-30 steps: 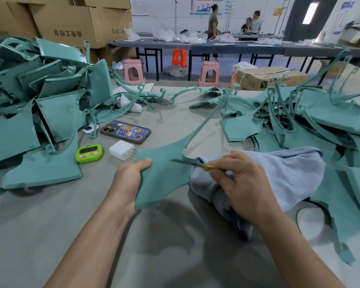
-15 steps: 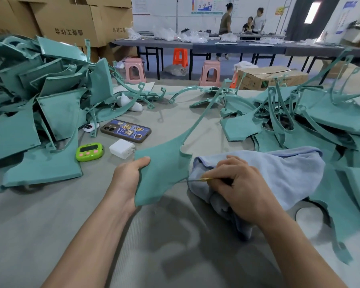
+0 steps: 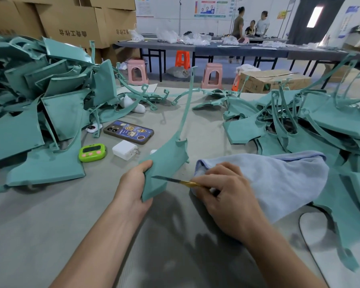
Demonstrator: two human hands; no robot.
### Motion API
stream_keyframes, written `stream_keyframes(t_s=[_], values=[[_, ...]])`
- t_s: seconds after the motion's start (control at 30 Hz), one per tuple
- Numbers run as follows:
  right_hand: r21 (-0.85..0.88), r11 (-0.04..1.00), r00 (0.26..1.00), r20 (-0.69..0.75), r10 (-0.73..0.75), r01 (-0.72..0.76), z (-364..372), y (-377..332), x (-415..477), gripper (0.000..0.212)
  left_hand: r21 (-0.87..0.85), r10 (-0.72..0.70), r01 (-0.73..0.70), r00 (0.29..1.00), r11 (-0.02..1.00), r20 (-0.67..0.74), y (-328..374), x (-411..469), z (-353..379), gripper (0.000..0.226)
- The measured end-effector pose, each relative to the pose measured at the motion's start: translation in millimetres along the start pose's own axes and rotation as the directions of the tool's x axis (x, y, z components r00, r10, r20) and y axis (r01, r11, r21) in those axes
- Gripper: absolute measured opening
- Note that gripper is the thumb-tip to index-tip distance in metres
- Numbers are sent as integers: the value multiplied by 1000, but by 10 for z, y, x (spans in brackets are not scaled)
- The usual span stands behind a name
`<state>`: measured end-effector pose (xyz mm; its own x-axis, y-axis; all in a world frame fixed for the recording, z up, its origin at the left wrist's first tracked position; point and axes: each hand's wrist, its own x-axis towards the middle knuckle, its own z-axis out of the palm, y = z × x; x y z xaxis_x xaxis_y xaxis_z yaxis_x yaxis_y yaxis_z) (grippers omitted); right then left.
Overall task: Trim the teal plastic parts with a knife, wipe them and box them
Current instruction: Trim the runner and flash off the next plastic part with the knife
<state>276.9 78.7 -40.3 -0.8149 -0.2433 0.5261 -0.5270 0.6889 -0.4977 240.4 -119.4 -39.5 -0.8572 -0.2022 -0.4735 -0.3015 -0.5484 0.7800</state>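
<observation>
My left hand [image 3: 133, 186] grips the near left edge of a teal plastic part [image 3: 166, 161], a flat panel with a long thin curved arm rising away from me. It is tilted up on edge above the table. My right hand [image 3: 224, 196] pinches a small yellow-handled knife [image 3: 175, 180] whose blade tip touches the panel's near face. That hand also rests on a light blue cloth [image 3: 274, 179] lying to the right. One heap of teal parts [image 3: 42, 113] lies at the left, another heap of teal parts [image 3: 312, 125] at the right.
On the grey table [image 3: 40, 229] lie a phone [image 3: 129, 132], a green timer [image 3: 92, 152] and a white charger [image 3: 125, 150]. Cardboard boxes [image 3: 71, 23] stand at the back left, another open box [image 3: 272, 80] behind the table. Stools and people are farther off.
My left hand has turned the teal part up on edge and drawn it left. The knife has swung from the part's right edge to its near face.
</observation>
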Motion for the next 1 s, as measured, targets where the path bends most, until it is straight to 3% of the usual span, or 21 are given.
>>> stream_keyframes(t_s=[0.17,0.3,0.33,0.43,0.53,0.6,0.63,0.73,0.8,0.87,1.0], values=[[6,982,960,-210,185,-188,-27,103,21,14,-11,-46,46,999,999,14,-13,-3,28,18],[53,997,998,-18,63,-62,17,29,-15,13,-22,-40,40,999,999,24,-20,18,21,17],[35,995,996,-30,89,-88,29,35,-8,13,-14,-42,42,999,999,31,-30,21,27,18],[47,971,946,-222,238,-233,-13,97,27,14,-7,-47,47,998,999,30,-37,35,17,19],[99,989,990,-80,116,-108,-29,19,-12,17,-35,-36,37,999,999,24,-24,48,2,19],[40,998,998,29,51,-52,30,-12,-28,13,-35,-33,34,999,999,27,-37,36,17,17],[11,994,994,16,108,-108,45,-9,-8,11,-32,-33,34,999,999,30,-43,32,24,17],[37,945,922,-206,326,-326,9,75,34,12,-43,-30,32,998,999,49,-40,23,18,16],[122,933,894,-268,360,-339,-43,87,25,15,-103,-20,31,994,994,104,-20,19,17,15],[318,900,912,-186,366,-296,-50,42,38,21,-155,11,14,987,988,159,-27,24,32,14],[683,635,907,98,409,-360,-18,-66,133,31,-80,77,-55,950,995,302,-89,14,71,17]])
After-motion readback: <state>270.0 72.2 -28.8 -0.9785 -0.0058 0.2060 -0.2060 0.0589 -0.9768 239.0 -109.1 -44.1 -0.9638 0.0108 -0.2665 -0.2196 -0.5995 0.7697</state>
